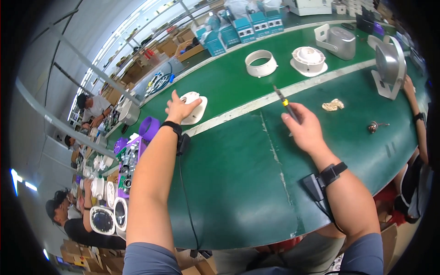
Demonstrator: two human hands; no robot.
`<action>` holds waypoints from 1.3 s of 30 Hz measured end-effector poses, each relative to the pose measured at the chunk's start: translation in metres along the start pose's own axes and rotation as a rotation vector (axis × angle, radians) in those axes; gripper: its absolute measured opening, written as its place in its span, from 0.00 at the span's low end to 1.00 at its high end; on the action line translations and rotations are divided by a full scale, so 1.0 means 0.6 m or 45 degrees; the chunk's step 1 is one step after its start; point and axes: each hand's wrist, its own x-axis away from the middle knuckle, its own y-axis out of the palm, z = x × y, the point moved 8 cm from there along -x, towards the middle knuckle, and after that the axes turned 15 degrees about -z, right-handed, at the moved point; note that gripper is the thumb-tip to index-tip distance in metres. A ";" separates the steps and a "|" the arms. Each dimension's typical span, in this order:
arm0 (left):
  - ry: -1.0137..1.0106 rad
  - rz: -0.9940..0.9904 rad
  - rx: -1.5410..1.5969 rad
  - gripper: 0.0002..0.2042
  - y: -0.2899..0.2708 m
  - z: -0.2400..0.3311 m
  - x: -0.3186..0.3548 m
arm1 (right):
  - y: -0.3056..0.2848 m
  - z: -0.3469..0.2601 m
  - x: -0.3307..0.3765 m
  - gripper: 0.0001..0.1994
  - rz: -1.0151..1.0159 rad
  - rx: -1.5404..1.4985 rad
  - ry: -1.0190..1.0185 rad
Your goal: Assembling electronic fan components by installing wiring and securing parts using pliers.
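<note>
My left hand (181, 109) reaches out over a white rounded plate (198, 112) with a raised round part, on the far side of the table. Its fingers are spread, and they overlap the plate's left part; whether they press on it I cannot tell. In my right hand (305, 129) is a slim pen-shaped tool (288, 106) with a dark handle, a yellow band and a thin darker tip pointing up and away. The tool is held in the air above the green table, its exact kind unclear. Both wrists wear black straps with cabled boxes.
Beyond the pale strip stand a white ring (261, 64), a white round housing (309, 62) and a grey bracketed unit (341, 42). Crumpled cloth (333, 105) and a small metal part (373, 127) lie right. A purple tray (123, 176) sits left. Other people work both sides.
</note>
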 end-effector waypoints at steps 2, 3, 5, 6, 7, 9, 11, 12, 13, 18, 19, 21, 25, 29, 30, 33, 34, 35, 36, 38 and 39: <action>-0.128 -0.004 -0.028 0.71 0.032 -0.011 -0.011 | -0.004 -0.004 0.000 0.22 0.005 0.042 0.022; -0.168 -0.001 -0.027 0.70 0.044 -0.016 -0.011 | -0.003 -0.001 0.000 0.23 -0.003 0.039 0.047; -0.187 0.045 0.034 0.67 0.054 -0.022 -0.016 | -0.005 -0.009 0.003 0.23 -0.012 0.061 0.102; -0.112 0.077 0.098 0.65 0.045 -0.029 -0.021 | -0.003 -0.010 0.003 0.23 -0.013 0.061 0.104; -0.039 0.111 0.162 0.63 0.040 -0.035 -0.024 | -0.001 -0.013 0.003 0.23 -0.017 0.063 0.092; -0.027 0.133 0.148 0.61 0.040 -0.044 -0.020 | 0.000 -0.017 0.004 0.23 -0.023 0.070 0.082; 0.023 0.175 0.134 0.58 0.035 -0.042 -0.004 | 0.002 -0.017 0.003 0.23 -0.026 0.101 0.095; 0.021 0.168 0.137 0.58 0.037 -0.040 0.009 | 0.001 -0.015 0.004 0.23 -0.028 0.106 0.101; 0.133 0.164 0.137 0.55 0.035 -0.030 0.025 | 0.001 -0.014 0.003 0.23 -0.030 0.119 0.095; 0.590 0.054 0.136 0.46 0.014 -0.022 0.154 | 0.003 -0.011 -0.001 0.23 -0.028 0.131 0.049; 0.590 0.047 0.146 0.46 0.013 -0.019 0.185 | 0.000 -0.009 -0.001 0.23 -0.030 0.140 0.055; 0.685 0.076 0.078 0.50 0.003 -0.006 0.245 | -0.004 -0.008 -0.002 0.22 -0.021 0.133 0.052; 0.617 -0.016 0.228 0.51 0.013 -0.015 0.244 | 0.001 -0.006 -0.002 0.20 -0.030 0.030 0.079; 0.738 -0.015 0.068 0.52 0.028 0.076 0.227 | -0.005 0.006 -0.006 0.21 -0.051 -0.009 0.055; 0.743 -0.026 0.037 0.53 0.032 0.095 0.213 | -0.003 0.005 -0.006 0.21 -0.045 -0.010 0.058; 0.700 -0.029 -0.170 0.55 0.049 0.151 0.168 | 0.002 0.003 -0.006 0.22 -0.044 -0.024 0.059; 0.666 -0.022 -0.192 0.55 0.052 0.154 0.145 | 0.005 0.002 -0.008 0.22 -0.044 -0.006 0.026; 0.672 -0.020 -0.193 0.55 0.051 0.154 0.127 | 0.008 0.000 -0.010 0.22 -0.048 0.012 -0.010; 0.588 -0.216 -0.148 0.54 0.068 0.156 0.113 | 0.005 -0.005 -0.005 0.23 -0.048 0.060 0.041; 0.478 -0.320 -0.166 0.50 0.082 0.149 0.112 | 0.005 -0.008 -0.005 0.23 -0.040 0.100 0.036; 0.485 -0.328 -0.168 0.50 0.084 0.153 0.128 | 0.002 -0.008 -0.002 0.23 -0.030 0.143 0.034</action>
